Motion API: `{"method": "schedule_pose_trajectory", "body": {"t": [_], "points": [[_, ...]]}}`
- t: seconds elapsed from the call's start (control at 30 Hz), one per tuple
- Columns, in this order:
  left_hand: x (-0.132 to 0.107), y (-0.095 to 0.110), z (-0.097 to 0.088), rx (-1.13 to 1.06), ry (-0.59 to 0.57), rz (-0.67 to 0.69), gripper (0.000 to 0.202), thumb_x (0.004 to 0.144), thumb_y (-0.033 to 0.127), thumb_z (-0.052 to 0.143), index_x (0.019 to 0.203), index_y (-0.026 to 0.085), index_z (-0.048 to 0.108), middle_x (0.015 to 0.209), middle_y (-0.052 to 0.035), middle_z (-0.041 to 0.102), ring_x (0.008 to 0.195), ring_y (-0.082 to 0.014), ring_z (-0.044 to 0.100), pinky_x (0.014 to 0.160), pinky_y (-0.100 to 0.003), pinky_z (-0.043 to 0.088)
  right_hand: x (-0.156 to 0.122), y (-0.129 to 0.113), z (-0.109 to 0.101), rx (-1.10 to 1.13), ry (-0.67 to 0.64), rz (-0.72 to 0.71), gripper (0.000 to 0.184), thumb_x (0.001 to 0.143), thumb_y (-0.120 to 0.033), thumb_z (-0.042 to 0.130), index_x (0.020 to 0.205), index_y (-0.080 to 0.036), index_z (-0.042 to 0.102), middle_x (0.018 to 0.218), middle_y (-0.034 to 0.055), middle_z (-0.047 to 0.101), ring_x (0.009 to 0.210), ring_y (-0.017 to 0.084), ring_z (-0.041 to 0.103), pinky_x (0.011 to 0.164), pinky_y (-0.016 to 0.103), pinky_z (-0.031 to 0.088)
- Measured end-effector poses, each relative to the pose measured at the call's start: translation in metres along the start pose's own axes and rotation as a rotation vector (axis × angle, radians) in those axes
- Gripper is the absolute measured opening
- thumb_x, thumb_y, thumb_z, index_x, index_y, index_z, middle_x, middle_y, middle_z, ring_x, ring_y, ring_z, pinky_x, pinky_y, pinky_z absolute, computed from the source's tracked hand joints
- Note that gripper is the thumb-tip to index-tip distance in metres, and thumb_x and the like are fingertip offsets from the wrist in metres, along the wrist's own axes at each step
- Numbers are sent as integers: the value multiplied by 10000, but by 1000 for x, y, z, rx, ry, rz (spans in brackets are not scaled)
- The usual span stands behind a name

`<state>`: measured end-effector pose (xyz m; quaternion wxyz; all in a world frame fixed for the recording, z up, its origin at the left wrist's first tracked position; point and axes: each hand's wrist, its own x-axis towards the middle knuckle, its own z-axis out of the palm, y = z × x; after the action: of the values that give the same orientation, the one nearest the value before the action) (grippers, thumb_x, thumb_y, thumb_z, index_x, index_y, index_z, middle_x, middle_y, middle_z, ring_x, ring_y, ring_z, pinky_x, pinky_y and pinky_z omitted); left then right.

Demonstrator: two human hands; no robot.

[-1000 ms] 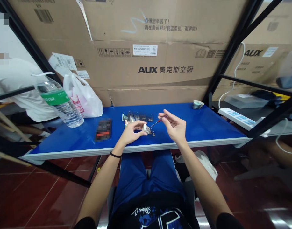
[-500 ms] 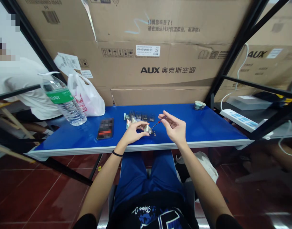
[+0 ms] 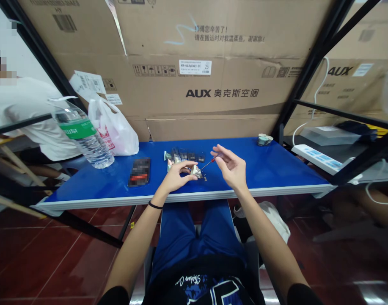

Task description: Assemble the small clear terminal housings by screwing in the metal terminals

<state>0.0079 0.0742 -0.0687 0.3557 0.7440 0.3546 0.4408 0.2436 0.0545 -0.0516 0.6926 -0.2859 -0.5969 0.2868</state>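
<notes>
My left hand (image 3: 178,176) is closed around a small white part with metal pieces (image 3: 195,171), held just above the blue table. Between the fingers of my right hand (image 3: 231,166) is a thin screwdriver (image 3: 209,163) with a red handle. Its shaft slants down to the left, and the tip meets the metal side of the white part. A few tiny metal pieces (image 3: 205,178) lie beside the part. Behind my left hand stand several small dark, clear-sided pieces (image 3: 191,156) in a row, with pale pieces partly hidden by my fingers.
A blue table (image 3: 270,169) carries a phone-like dark slab (image 3: 139,171), a large water bottle (image 3: 82,133) and a white plastic bag (image 3: 117,131) on the left. A small pale object (image 3: 264,139) sits at the back right. A power strip (image 3: 320,159) and cartons stand beyond.
The screwdriver stays at the white part, with my hands almost still. The whole view shifts slightly. At the far right edge, a pale blurred shape has come into view.
</notes>
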Motion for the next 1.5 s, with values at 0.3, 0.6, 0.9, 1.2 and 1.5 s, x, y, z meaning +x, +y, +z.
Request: {"method": "schedule_pose_trajectory", "body": {"t": [0.3, 0.6, 0.9, 1.2, 1.5], "points": [[-1, 1, -1, -94, 15, -26, 552, 730, 339, 927, 1236, 184, 769, 1298, -126, 767, 1072, -257, 771, 1025, -423, 622, 3, 3, 0, 57, 126, 81, 540, 864, -484, 830, 1335, -230, 764, 1143, 109, 831, 1007, 271, 828, 935, 486, 701], [-1, -1, -2, -66, 12, -50, 560, 722, 336, 934, 1235, 186, 769, 1316, -126, 754, 1044, -252, 767, 1002, -422, 627, 2, 4, 0, 32, 140, 34, 409, 834, -385, 874, 1223, -273, 821, 1024, 54, 826, 833, 198, 808, 844, 416, 703], [0, -1, -3, -97, 7, -37, 592, 716, 360, 943, 1244, 169, 753, 1268, -138, 770, 1026, -258, 776, 999, -433, 625, 0, -9, -3, -67, 93, -7, 376, 868, -433, 838, 1209, -275, 824, 1129, 78, 809, 884, 196, 808, 805, 370, 695], [4, 0, -4, -13, -16, 17, 571, 742, 366, 904, 1264, 194, 752, 1217, -112, 787, 950, -234, 772, 919, -410, 640, 2, -3, -4, -25, 72, 32, 538, 861, -533, 819, 1282, -200, 786, 1127, 122, 833, 986, 255, 827, 910, 438, 691], [4, 0, -2, -4, 0, 14, 566, 739, 362, 903, 1262, 198, 765, 1209, -110, 789, 938, -229, 764, 907, -399, 629, 9, 8, -9, 49, 120, 111, 604, 774, -551, 892, 1236, -171, 806, 1064, 117, 845, 932, 265, 830, 905, 474, 699]]}}
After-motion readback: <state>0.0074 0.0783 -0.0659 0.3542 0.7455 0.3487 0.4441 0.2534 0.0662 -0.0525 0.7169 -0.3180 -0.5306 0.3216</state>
